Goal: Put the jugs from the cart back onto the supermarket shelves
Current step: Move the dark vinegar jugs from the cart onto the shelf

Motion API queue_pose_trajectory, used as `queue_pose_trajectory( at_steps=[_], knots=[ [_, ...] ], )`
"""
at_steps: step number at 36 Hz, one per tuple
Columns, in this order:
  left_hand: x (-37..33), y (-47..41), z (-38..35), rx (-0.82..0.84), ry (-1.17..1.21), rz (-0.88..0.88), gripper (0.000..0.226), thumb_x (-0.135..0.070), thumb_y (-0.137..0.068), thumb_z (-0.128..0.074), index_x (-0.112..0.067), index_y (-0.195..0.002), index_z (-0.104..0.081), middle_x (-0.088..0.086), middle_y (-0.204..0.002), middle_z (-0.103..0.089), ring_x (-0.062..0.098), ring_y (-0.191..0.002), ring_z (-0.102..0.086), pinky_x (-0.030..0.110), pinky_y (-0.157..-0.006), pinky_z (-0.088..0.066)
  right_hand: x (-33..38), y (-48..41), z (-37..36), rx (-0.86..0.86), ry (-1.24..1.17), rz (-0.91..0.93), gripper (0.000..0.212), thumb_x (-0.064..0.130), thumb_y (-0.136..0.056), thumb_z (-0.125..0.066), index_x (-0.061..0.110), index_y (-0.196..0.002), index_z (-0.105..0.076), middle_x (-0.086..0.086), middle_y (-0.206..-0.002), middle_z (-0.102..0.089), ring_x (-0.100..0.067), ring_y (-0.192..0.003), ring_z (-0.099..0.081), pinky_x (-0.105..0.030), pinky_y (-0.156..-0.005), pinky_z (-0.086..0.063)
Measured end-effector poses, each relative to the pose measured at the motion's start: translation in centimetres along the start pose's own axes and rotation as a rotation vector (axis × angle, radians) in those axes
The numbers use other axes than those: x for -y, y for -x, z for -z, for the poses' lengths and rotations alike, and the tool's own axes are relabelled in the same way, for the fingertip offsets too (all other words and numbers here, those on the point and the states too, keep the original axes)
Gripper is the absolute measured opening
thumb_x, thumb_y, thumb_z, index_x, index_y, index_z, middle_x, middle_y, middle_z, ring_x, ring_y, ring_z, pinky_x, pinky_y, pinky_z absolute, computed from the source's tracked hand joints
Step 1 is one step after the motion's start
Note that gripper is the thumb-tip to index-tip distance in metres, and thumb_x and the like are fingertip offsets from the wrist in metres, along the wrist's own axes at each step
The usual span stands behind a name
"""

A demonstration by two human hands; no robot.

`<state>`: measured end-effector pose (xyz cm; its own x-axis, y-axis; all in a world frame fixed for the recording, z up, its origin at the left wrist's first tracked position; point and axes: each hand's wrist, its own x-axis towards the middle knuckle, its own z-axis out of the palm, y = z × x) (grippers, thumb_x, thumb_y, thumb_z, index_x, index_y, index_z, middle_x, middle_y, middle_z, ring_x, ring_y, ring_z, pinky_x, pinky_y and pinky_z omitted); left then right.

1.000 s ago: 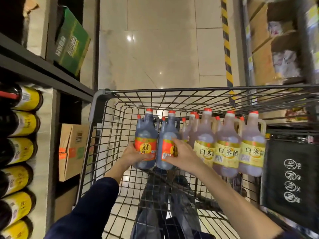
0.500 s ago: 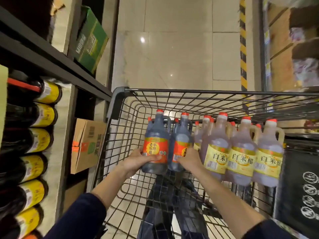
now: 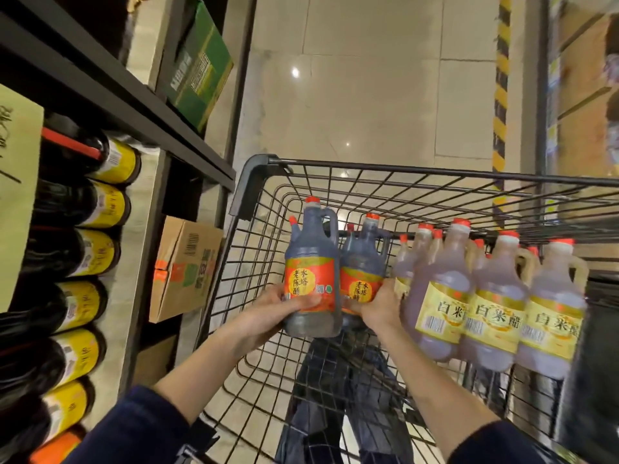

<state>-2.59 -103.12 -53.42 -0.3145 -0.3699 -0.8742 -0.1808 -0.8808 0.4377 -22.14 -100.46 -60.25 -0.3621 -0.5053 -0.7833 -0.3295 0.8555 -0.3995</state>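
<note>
Both arms stretched forward. Left hand [image 3: 268, 311] wraps lower body of left dark jug [image 3: 310, 256], thumb across label. Right hand [image 3: 380, 308] curls round base of right dark jug [image 3: 363, 259].

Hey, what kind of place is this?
Probably a supermarket aisle: a wire shopping cart carrying pale jugs with matching labels, a shelf on the left stocked with identical yellow-labelled bottles, and a cardboard carton stored beneath it.
</note>
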Motion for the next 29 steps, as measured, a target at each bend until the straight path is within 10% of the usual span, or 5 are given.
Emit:
queue_pose_trajectory(
  at_steps=[3, 7, 20, 25, 29],
  knots=[
    [0.4, 0.2, -0.1, 0.009, 0.025, 0.003, 0.096, -0.048, -0.045, -0.091, -0.011, -0.125, -0.053, 0.008, -0.112, -0.071, 0.022, -0.105, -0.067, 0.03, -0.083, -0.054, -1.0, -0.7, -0.4, 0.107, -0.149, -0.064, 0.108, 0.055, -0.028, -0.092, 0.011, -0.118, -0.052, -0.01, -0.111, -0.066, -0.028, -0.103, -0.063, -0.049, -0.092, -0.051],
    [0.9, 0.2, -0.2, -0.012, 0.048, -0.005, 0.103, -0.05, -0.044, -0.092, -0.006, -0.127, -0.051, 0.011, -0.114, -0.07, 0.024, -0.105, -0.067, 0.031, -0.084, -0.054, -0.3, 0.5, 0.3, 0.258, -0.358, -0.144, 0.051, 0.012, -0.06, -0.088, 0.016, -0.099, -0.055, -0.005, -0.095, -0.065, -0.022, -0.091, -0.061, -0.038, -0.087, -0.049],
    [1.5, 1.4, 0.0, -0.139, 0.09, 0.038, 0.093, -0.035, -0.05, -0.09, -0.008, -0.128, -0.047, 0.01, -0.11, -0.07, 0.021, -0.096, -0.07, 0.029, -0.075, -0.056, 0.8, 1.2, -0.7, 0.253, -0.518, -0.375, 0.07, 0.015, -0.054, -0.091, 0.003, -0.112, -0.054, -0.017, -0.101, -0.067, -0.033, -0.085, -0.067, -0.045, -0.078, -0.056],
    [1.4, 2.5, 0.3, -0.166, 0.1, 0.044, 0.124, -0.046, -0.027, -0.097, -0.008, -0.133, -0.044, 0.011, -0.115, -0.068, 0.024, -0.103, -0.068, 0.04, -0.092, -0.053, 0.9, 2.5, 0.2, 0.31, -0.614, -0.379, 0.048, 0.01, -0.062, -0.086, 0.01, -0.092, -0.049, -0.011, -0.087, -0.063, -0.03, -0.077, -0.064, -0.045, -0.076, -0.054],
    [1.1, 3.7, -0.2, -0.151, 0.105, 0.008, 0.12, -0.045, -0.023, -0.096, -0.01, -0.127, -0.048, 0.008, -0.108, -0.072, 0.021, -0.097, -0.07, 0.032, -0.079, -0.055, 0.9, 4.3, 1.2, 0.351, -0.67, -0.325, 0.038, 0.001, -0.065, -0.082, 0.009, -0.089, -0.055, -0.015, -0.089, -0.067, -0.03, -0.078, -0.066, -0.045, -0.074, -0.055]
  ],
)
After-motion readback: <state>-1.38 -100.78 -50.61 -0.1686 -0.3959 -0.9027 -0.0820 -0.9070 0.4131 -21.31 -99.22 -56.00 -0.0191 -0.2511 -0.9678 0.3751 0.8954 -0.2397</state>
